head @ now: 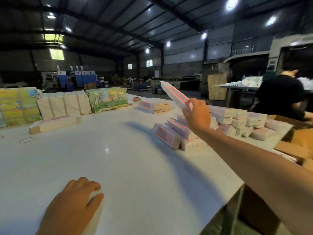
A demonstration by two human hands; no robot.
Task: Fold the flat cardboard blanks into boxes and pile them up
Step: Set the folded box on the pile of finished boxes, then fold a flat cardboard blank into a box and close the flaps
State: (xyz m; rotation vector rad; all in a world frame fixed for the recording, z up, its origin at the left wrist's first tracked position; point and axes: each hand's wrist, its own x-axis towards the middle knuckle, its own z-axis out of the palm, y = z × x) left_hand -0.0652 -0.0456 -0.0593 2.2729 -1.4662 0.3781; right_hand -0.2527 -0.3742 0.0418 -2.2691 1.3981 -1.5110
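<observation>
Your right hand [197,114] grips box [174,93] above far-right pile [237,122]. Your left hand [72,207] rests loose on near table [135,167].

I see a long white folded box [174,94] with a pink-and-blue panel tilted in the air above the jumbled pile of matching boxes [220,126], flat blanks [54,123] stacked far left.

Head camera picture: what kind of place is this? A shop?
Probably a factory or packing workshop, not a shop. A high metal roof with work lights, big blue machines at the back, and piles of folded boxes on a long white table.
</observation>
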